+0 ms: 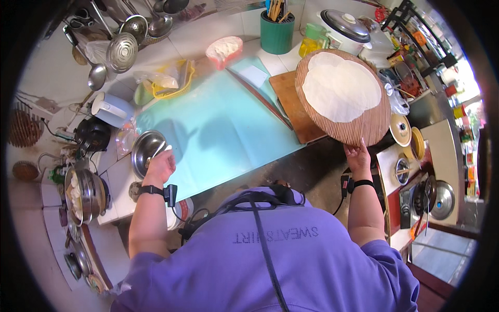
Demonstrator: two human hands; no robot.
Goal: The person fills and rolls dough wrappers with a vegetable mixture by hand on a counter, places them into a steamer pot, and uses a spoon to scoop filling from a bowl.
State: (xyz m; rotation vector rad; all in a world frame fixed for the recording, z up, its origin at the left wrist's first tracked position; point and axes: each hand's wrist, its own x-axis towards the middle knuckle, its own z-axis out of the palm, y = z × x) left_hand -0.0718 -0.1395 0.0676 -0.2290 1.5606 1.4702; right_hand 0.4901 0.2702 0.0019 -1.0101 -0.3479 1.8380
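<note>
On the left, my left hand (161, 163) is at the near rim of a stainless steel bowl (137, 150), closed around a slim pale utensil (157, 148) that reaches over the bowl. Its lower end and the bowl's contents are hard to make out. My right hand (357, 158) grips the near edge of a round ribbed tray (370, 126), fingers below and thumb on the rim. Several thin, pale dough sheets (341, 87) lie overlapping on the tray. Part of a wooden cutting board (286, 91) shows beneath it. A turquoise mat (226, 128) covers the counter before me.
A long wooden rolling pin (259, 98) lies across the mat beside a white scraper (252, 75). Behind stand a pink scoop of flour (224, 50), a yellow basket (177, 90), a green utensil holder (277, 35) and a rice cooker (343, 29). A kettle (111, 109) stands left.
</note>
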